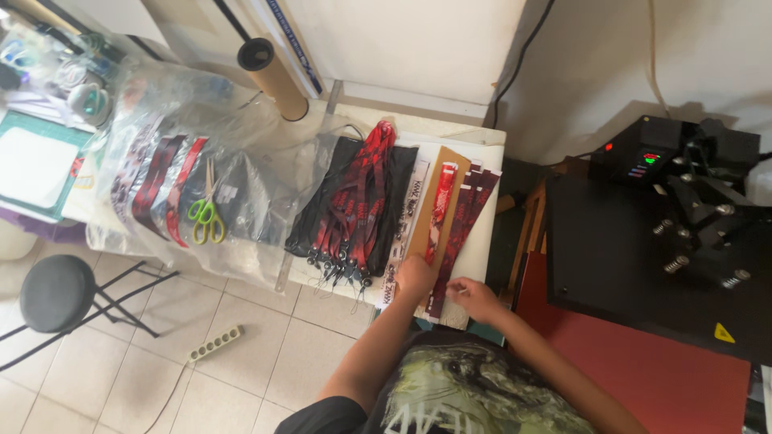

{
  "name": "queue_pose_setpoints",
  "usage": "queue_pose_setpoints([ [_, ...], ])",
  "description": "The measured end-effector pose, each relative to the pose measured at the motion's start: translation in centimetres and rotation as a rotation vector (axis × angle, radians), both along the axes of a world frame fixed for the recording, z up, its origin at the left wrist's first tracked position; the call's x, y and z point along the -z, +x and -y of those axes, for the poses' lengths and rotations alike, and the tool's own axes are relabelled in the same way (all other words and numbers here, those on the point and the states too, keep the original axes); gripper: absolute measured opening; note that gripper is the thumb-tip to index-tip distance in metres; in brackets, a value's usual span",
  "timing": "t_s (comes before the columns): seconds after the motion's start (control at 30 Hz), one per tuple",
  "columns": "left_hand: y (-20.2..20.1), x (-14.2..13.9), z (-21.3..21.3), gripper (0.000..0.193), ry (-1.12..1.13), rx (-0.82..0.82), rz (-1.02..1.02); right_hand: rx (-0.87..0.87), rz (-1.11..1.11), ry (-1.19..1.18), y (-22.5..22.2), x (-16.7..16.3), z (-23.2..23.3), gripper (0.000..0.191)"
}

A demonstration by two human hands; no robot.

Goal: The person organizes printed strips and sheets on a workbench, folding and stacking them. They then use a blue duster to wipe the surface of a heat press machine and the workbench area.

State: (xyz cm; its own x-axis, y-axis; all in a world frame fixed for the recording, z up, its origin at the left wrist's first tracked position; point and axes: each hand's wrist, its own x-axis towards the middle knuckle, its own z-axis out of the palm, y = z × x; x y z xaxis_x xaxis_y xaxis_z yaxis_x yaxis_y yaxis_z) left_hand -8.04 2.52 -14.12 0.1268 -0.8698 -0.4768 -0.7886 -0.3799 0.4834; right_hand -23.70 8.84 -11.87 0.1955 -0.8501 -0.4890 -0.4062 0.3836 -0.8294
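One round black stool (pixel 56 293) stands on the tiled floor at far left, with one white power strip (pixel 214 343) lying near it. Clear plastic bags (pixel 161 120) on the table (pixel 474 249) hold several red-and-black lanyards, too bunched to count, and one pair of green-handled scissors (pixel 206 210) rests on top of the plastic. One cardboard tube (pixel 272 76) leans behind them. Further right, a bundle of black and red lanyards (pixel 354 201) with metal clips hangs over the table's front edge. Beside it lie one brown cardboard strip (pixel 438 185) and a few dark red printed straps (pixel 462 225), side by side near the table's right edge. The left hand (pixel 413 277) presses flat, fingers loose, on the strip's near end; the right hand (pixel 474 297) pinches the near end of one dark red strap. One black heat press (pixel 659 233) sits at far right.
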Motion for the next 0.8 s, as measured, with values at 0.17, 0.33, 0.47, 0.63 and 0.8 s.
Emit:
queue_pose_setpoints([
  [0.17, 1.5, 0.1, 0.6, 0.038, -0.245, 0.122, -0.258, 0.315, 0.320, 0.157, 1.5, -1.6, 3.6, 0.041],
  [0.33, 1.6, -1.3, -2.0, 0.039, -0.014, 0.007, -0.563, 0.509, 1.001, 0.507, 3.7, -3.3, 8.3, 0.032],
  [0.47, 1.2, -2.5, -5.5, 0.039, 0.053, -0.079, -0.701, 0.583, 1.205, 0.405, 3.0, -3.8, 9.5, 0.018],
  [0.63, 2.4, -0.1, -4.5, 0.056, 0.138, -0.005, -1.173, 0.555, 1.309, 0.239, -2.9, -6.5, 5.4, 0.020],
  [0.8, 0.5, 2.3, -0.3, 0.067, -0.030, 0.226, -0.233, 0.593, 1.295, 0.092, -8.3, -10.7, 0.7, 0.018],
])
